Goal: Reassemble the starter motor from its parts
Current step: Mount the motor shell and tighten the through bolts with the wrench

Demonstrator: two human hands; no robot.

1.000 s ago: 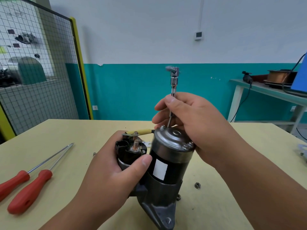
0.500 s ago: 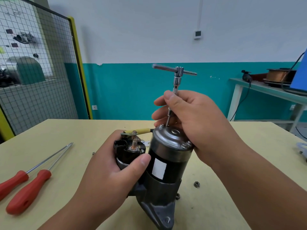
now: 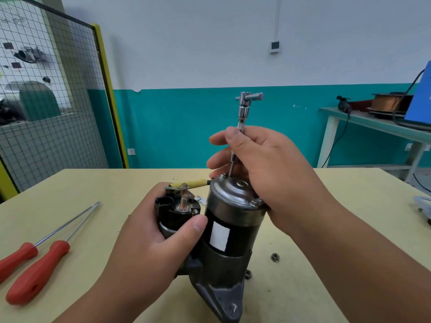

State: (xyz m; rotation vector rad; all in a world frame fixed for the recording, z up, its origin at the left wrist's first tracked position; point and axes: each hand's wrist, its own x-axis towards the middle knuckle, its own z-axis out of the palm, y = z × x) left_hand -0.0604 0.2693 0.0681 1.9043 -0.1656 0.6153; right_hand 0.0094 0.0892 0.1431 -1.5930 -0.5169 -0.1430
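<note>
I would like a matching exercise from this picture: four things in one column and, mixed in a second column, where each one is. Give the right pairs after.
Things:
1. T-handle wrench
2. starter motor
3. red screwdrivers
4. loose nut

Places:
A. lying at the table's left side
B. on the table, right of the motor
C. steadied by the left hand
D. upright in the right hand, tip on the motor's top

Pairs: 1-D, 2-C, 3-A, 4-B
</note>
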